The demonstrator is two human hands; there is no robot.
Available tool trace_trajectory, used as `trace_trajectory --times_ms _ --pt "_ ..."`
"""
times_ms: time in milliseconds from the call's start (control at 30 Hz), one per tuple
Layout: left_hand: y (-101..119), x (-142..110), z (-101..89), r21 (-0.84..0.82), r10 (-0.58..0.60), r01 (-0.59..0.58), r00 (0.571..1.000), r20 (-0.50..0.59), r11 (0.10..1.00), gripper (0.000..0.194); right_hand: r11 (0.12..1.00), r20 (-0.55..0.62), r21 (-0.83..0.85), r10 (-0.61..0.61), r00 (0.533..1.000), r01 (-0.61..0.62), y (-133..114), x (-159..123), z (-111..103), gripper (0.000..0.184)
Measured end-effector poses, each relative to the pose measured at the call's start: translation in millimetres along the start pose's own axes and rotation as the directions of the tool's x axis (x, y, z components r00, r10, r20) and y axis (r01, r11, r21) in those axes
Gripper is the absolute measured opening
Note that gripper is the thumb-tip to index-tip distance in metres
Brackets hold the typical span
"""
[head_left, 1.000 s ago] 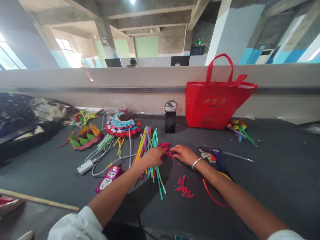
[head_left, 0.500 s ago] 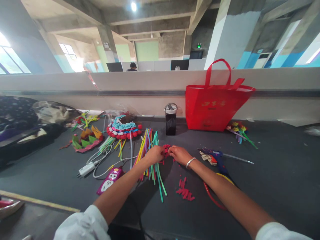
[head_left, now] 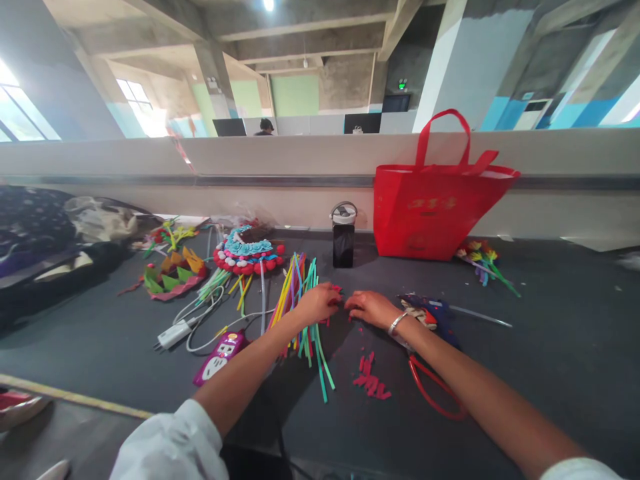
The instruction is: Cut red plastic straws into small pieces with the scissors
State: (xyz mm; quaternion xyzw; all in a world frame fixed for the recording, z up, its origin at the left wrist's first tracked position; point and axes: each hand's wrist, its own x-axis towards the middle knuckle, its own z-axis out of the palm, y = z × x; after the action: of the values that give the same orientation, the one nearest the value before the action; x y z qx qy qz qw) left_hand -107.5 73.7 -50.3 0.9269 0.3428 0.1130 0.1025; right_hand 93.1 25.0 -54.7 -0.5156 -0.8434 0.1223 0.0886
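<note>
My left hand (head_left: 321,303) is closed on a small red craft piece (head_left: 337,289), mostly hidden behind its fingers. A short gap to the right, my right hand (head_left: 373,310), with a bracelet at the wrist, hovers low over the table with fingers bent and apart; nothing shows in them. Nearer me lies a loose pile of short red strips (head_left: 371,383). Long coloured strips (head_left: 307,333) are spread beside and under my left forearm. By my right wrist rests a dark blue glue gun (head_left: 440,312) with a clear glue stick. A red loop handle (head_left: 437,400) shows below my right forearm.
A red bag (head_left: 435,213) and a dark bottle (head_left: 343,243) stand along the low partition. At left are a beaded collar-like craft (head_left: 249,257), a paper crown (head_left: 175,277), a white charger (head_left: 175,333) with cable and a purple box (head_left: 220,357). A flower bunch (head_left: 483,263) lies right.
My hands have come apart: the right one has moved right, off the red piece, and its fingers have loosened. My left hand keeps the piece. The view has shifted slightly.
</note>
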Motion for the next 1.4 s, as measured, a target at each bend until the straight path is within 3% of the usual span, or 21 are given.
trace_trajectory --times_ms 233,533,633,767,933,1000,1233,1333,1400 --pt "-4.5 9.6 11.1 0.039 -0.054 0.053 0.998 0.026 0.998 0.019 0.998 -0.028 -0.029 0.053 0.998 -0.054 -8.7 2.7 8.4 0.015" --pt "-27.1 13.4 -9.2 0.022 -0.101 0.102 0.994 -0.037 0.995 0.021 0.990 -0.137 0.035 0.139 0.981 -0.136 -1.0 24.8 -1.5 0.031" --pt "-24.2 4.9 -13.2 0.000 -0.077 0.077 0.996 -0.047 0.997 0.021 0.989 -0.145 0.033 0.149 0.978 -0.145 3.8 4.7 -10.0 0.032" --pt "-12.7 -14.7 -12.3 -0.036 0.013 -0.012 1.000 0.016 0.999 0.016 0.985 -0.121 0.016 0.172 0.978 -0.172 11.7 -50.6 -14.5 0.030" --pt "-3.8 -30.3 -4.6 -0.019 0.061 -0.059 0.989 0.136 0.998 0.015 0.979 -0.114 -0.033 0.196 0.974 -0.201 13.0 -116.5 -1.1 0.046" --pt "-5.5 -29.5 -1.5 -0.018 0.043 -0.041 0.989 0.140 0.999 0.016 0.979 -0.129 -0.042 0.192 0.973 -0.199 10.1 -132.7 5.1 0.039" --pt "-22.4 -18.4 -0.4 0.009 -0.080 0.080 0.995 0.051 0.997 0.019 0.926 -0.162 -0.112 0.340 0.926 -0.359 14.9 -165.3 10.9 0.032" --pt "-22.5 -18.6 -1.2 0.021 -0.133 0.133 0.991 0.000 0.991 0.018 0.910 -0.240 -0.141 0.352 0.905 -0.391 21.2 -159.9 12.4 0.032" --pt "-18.1 -19.7 -1.3 0.031 -0.162 0.164 0.986 -0.045 0.986 0.018 0.934 -0.304 -0.120 0.288 0.908 -0.336 20.2 -143.0 16.8 0.042"
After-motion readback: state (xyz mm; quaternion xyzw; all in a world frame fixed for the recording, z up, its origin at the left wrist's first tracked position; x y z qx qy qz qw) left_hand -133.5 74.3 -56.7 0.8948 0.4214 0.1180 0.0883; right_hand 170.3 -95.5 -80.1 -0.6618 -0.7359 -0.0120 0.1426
